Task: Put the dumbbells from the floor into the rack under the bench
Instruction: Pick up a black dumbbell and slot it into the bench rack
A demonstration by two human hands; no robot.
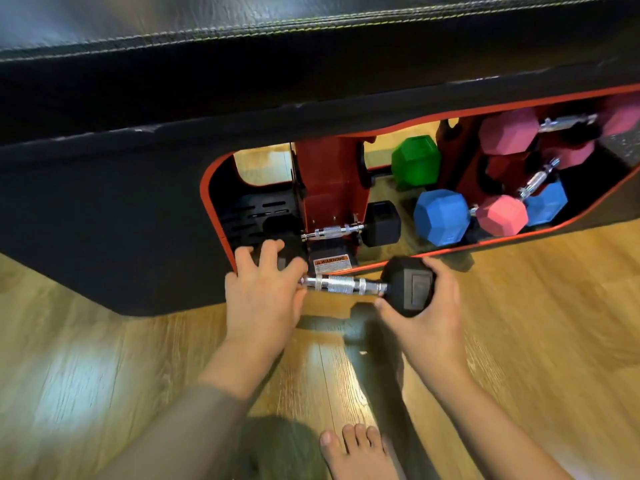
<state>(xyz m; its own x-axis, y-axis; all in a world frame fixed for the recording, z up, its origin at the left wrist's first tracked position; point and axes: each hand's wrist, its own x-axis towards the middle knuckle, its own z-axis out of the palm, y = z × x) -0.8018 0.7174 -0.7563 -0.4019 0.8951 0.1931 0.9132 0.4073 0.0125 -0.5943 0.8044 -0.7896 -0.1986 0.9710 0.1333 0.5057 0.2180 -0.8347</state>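
Crowding the rack [329, 178], coloured dumbbells [441, 216]; warning label [330, 264], seemingly.

Both forearms stretched forward and low, roughly parallel. Left hand [265, 289] palm down, fingers curled over the near-left end of a black dumbbell [408, 285], thumb beside its chrome grip. Right hand [427, 313] cupped around the other hex head from the outer side, fingers wrapped above, thumb pressed underneath. One bare foot [356, 452] planted below, toes pointing forward.
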